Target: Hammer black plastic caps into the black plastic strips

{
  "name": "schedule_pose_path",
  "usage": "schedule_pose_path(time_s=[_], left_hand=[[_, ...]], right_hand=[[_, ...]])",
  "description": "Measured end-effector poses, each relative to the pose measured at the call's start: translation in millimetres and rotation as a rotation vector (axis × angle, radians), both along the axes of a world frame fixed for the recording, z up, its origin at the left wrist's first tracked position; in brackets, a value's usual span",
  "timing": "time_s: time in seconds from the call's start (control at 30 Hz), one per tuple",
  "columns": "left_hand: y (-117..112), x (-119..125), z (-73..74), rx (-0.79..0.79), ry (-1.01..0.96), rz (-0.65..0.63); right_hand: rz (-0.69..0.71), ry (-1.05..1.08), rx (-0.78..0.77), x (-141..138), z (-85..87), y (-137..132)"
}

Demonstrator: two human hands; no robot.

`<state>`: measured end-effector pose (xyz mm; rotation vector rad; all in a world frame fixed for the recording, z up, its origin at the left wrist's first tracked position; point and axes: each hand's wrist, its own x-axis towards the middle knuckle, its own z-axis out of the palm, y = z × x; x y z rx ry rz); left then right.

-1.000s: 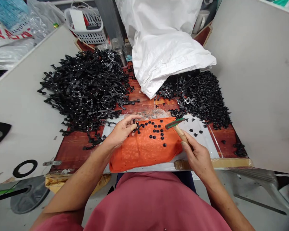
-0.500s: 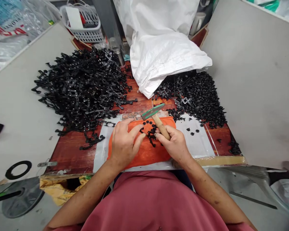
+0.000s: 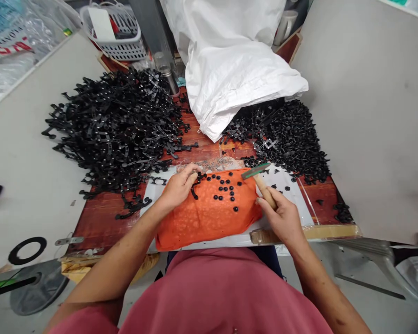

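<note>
My left hand [image 3: 177, 186] is closed on a black cross-shaped plastic piece [image 3: 196, 182] at the upper left corner of an orange cloth pad [image 3: 202, 218]. Several small black round caps [image 3: 226, 189] lie scattered on the pad. My right hand [image 3: 280, 215] grips the wooden handle of a small hammer [image 3: 259, 178] with a green head, held at the pad's right edge above the white sheet [image 3: 292, 199].
A big heap of black cross pieces [image 3: 114, 125] lies at the left, a heap of small black caps [image 3: 292, 139] at the right. A white woven sack [image 3: 233, 69] stands behind. Grey boards flank the wooden table [image 3: 101, 213]. A white basket [image 3: 116, 32] sits far left.
My right hand has swung the hammer from over the pad's middle back out to the right edge. My left hand has shifted from lying on the pad to its upper left corner, pinching the black piece.
</note>
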<state>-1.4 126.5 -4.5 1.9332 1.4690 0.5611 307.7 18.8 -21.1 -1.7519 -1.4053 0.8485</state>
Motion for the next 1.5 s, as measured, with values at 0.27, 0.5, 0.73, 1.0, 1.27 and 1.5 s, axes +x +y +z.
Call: schedule_pose_path(time_s=[0.27,0.5,0.73,1.0,1.27,1.5], left_hand=[[2,9,-9.9,0.020,0.029,0.044],[-1,12,-10.5,0.032,0.152,0.086],[-4,10,-4.8,0.018,0.053,0.038],[-3,12,6.5,-0.067,0.466,-0.091],[-5,20,6.8,0.015,0.457,0.016],[-2,30,2.6,-0.001,0.456,0.020]], right_hand=[[-0.106,-0.068,-0.110,43,-38.5,-28],[-0.062,-0.153,-0.124,42,-41.5,-27],[-0.057,-0.209,-0.131,44,-44.8,-27],[-0.045,-0.269,-0.174,39,-35.7,-26],[-0.027,-0.346,-0.150,37,-30.1,-24],[-0.021,-0.372,-0.191,36,-27.6,-24]])
